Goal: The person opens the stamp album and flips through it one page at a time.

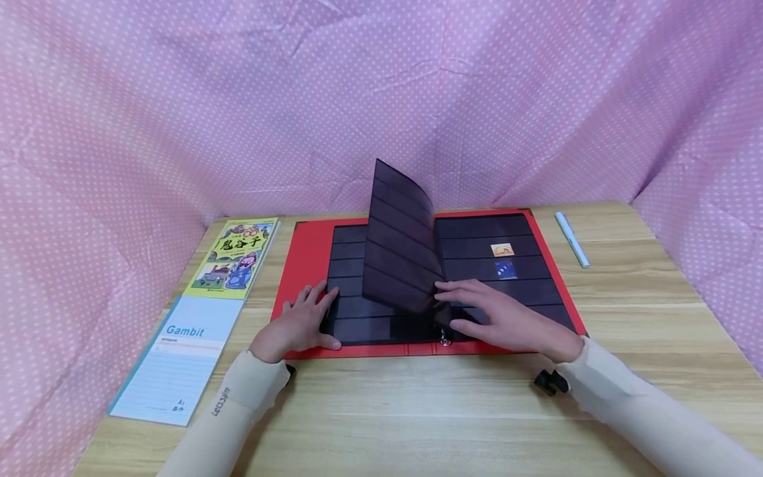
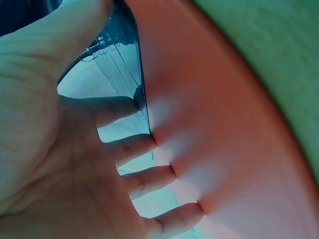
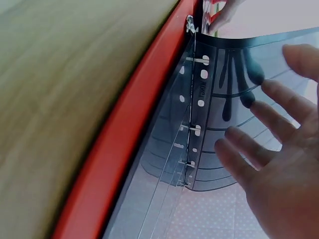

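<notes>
A red stamp album (image 1: 306,252) lies spread on the table, with black strip-pocket pages held by metal rings (image 3: 191,25). One black page (image 1: 401,242) stands raised and bowed near the middle, leaning left. Beside its lower right side is my right hand (image 1: 495,315), fingers extended; in the right wrist view the fingertips are close to the page, and I cannot tell whether they touch. My left hand (image 1: 298,323) rests with spread fingers on the left cover and page edge. Two small stamps, one orange (image 1: 503,250) and one blue (image 1: 505,269), sit in the right page (image 1: 477,228).
Left of the album lie a yellow comic-style booklet (image 1: 232,255) and a light blue notebook (image 1: 179,361). A pale blue pen (image 1: 572,240) lies to the right on the wooden table (image 1: 381,411). Pink dotted cloth (image 1: 381,99) hangs behind.
</notes>
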### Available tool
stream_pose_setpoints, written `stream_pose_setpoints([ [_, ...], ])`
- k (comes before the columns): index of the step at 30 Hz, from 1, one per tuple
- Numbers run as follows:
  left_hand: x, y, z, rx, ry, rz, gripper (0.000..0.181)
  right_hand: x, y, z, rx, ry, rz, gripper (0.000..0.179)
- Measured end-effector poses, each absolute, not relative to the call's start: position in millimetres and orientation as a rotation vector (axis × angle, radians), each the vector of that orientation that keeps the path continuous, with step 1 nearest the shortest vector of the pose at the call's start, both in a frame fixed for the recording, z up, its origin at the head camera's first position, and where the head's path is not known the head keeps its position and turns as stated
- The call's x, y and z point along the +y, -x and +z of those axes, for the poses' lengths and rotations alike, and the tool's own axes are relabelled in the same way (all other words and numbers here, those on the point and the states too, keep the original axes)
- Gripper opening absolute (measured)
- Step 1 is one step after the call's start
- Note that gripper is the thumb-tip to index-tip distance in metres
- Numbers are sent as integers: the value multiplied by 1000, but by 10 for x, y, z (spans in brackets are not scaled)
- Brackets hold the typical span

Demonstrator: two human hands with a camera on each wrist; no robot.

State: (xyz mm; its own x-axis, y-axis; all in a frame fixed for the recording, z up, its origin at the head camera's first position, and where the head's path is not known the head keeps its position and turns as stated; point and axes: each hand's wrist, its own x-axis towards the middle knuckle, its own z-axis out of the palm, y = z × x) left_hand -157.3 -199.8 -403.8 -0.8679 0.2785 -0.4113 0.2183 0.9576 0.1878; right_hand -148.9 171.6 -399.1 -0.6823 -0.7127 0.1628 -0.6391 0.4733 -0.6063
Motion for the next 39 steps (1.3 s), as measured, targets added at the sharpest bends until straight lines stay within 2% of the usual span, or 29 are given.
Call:
stream_pose_setpoints([
  [5, -2037, 1591, -4041, 2670, -388, 232, 104, 1692, 1508, -4004, 2585, 1217, -952, 42],
  [7, -2075, 1614, -4024, 2696, -401, 299, 92, 1675, 1515, -4008, 2572, 1215, -926, 41],
  [11, -2136, 1690, -3925, 2804, -339, 562, 54, 1649, 1520, -4012, 2567, 1197, -886, 41],
  [14, -2121, 1751, -3840, 2860, -254, 734, 43, 1633, 1524, -4017, 2586, 1198, -856, 43],
  [18, -2005, 1786, -3799, 2855, -249, 736, 56, 1605, 1526, -4026, 2620, 1214, -799, 43],
  [25, -1705, 1772, -3945, 2818, -347, 408, 83, 1556, 1517, -4023, 2659, 1206, -741, 42],
  [33, -1494, 1765, -4062, 2774, -329, 139, 81, 1571, 1538, -4022, 2631, 1187, -778, 42],
  [39, -1457, 1776, -4053, 2781, -293, 99, 83, 1632, 1590, -4035, 2624, 884, -802, 68],
])
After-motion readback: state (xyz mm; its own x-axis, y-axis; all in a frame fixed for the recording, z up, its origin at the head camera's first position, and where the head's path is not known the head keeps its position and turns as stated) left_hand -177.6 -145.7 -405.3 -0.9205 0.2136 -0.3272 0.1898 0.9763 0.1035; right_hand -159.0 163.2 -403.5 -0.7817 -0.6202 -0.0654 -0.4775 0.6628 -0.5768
